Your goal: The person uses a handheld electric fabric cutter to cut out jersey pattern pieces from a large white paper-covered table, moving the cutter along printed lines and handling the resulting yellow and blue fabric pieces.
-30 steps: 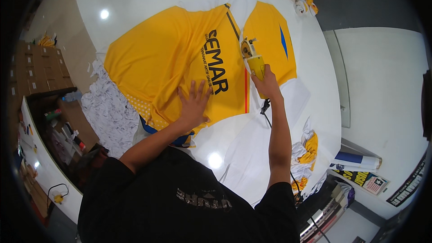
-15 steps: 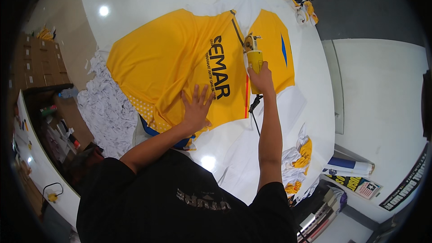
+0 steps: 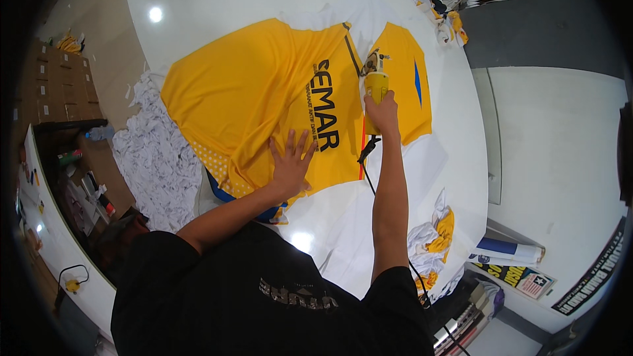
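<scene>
A yellow hand-held electric fabric cutter (image 3: 377, 83) sits on the table, its metal blade head pointing away from me. My right hand (image 3: 384, 112) is closed around its body. The cutter stands at the gap between a large yellow printed fabric panel (image 3: 231, 72) and a narrower yellow piece (image 3: 403, 53) with a blue mark, on the right. My left hand (image 3: 291, 166) lies flat on the large panel with fingers spread, below the dark lettering. White material shows under and around the yellow fabric. The blade's contact with the cloth is too small to make out.
The white table (image 3: 198, 0) has a curved-looking edge. A black cord (image 3: 369, 175) trails from the cutter toward me. White and yellow scraps (image 3: 435, 240) lie at the right edge. A big heap of white scraps (image 3: 155, 151) lies at left, near an open-fronted cabinet (image 3: 62, 237).
The cutter and my right hand have moved slightly farther away along the gap in the fabric. The cord hangs differently. My left hand stays on the panel; the whole view has shifted a little.
</scene>
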`<state>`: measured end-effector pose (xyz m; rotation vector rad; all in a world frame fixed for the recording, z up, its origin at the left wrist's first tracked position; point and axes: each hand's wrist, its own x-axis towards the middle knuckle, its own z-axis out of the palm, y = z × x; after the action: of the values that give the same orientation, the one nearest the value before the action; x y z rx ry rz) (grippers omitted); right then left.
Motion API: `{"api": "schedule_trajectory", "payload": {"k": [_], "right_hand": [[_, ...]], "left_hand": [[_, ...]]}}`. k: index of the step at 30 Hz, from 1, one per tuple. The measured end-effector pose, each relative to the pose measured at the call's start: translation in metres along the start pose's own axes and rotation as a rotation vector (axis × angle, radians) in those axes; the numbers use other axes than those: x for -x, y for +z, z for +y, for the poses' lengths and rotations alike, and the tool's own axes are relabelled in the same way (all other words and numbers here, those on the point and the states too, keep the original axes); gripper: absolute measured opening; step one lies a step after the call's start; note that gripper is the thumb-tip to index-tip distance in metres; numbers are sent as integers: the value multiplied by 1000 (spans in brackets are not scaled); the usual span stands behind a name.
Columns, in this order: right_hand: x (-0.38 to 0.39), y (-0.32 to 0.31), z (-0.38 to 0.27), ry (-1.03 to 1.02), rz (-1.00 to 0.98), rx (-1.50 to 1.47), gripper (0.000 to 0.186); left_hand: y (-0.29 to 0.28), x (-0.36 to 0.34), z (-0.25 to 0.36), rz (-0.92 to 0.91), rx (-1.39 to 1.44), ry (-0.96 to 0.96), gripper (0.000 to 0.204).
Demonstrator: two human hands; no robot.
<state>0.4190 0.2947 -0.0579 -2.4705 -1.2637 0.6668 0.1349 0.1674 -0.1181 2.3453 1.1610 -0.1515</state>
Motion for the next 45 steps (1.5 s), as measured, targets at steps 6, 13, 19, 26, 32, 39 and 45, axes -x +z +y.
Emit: {"api": "schedule_trajectory", "payload": {"k": [6, 13, 19, 26, 32, 39, 45], "right_hand": [[-3, -9, 7, -47, -33, 17, 68], [-1, -21, 25, -101, -79, 78, 63], [-2, -28, 34, -159, -96, 59, 58], [-6, -32, 40, -186, -105, 73, 54], [-7, -31, 47, -210, -114, 72, 54], [-8, -33, 46, -217, -103, 100, 54], [-13, -35, 45, -220, -119, 101, 55]], "left_hand": [[-33, -14, -13, 128, 80, -17, 115], [-97, -87, -153, 340, -37, -449, 99], [-92, -84, -195, 360, -164, -552, 95], [-98, -82, -218, 381, -185, -649, 94], [-100, -75, -233, 370, -196, -686, 94], [-101, -72, -250, 378, -193, -662, 97], [-102, -74, -203, 392, -144, -529, 110]]}}
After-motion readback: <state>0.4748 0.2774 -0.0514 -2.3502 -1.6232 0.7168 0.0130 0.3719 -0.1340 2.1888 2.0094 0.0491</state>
